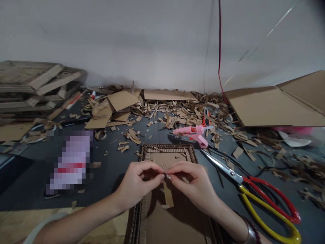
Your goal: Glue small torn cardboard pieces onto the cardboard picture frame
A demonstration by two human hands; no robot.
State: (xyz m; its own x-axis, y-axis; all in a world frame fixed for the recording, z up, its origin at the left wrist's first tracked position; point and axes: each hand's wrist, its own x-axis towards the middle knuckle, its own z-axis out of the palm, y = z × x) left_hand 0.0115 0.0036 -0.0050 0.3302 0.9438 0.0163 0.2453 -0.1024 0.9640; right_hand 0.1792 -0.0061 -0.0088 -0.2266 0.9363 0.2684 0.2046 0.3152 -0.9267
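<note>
Pinching one scrap [162,167], left hand [135,183] and right hand [190,181] meet above one cardboard frame [169,147].

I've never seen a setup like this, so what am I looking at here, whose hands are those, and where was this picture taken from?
There's no machine here. This single picture comes from a camera worn on a person's head, looking forward and down, so you see what they see. Those are their own bare hands: the left hand and the right hand. Their fingertips meet and seem to pinch a small cardboard piece, though it's hard to see. Below the hands lies a corrugated cardboard frame. On the dark work surface are a pink glue gun, scissors with red and yellow handles, and many cardboard scraps.
</note>
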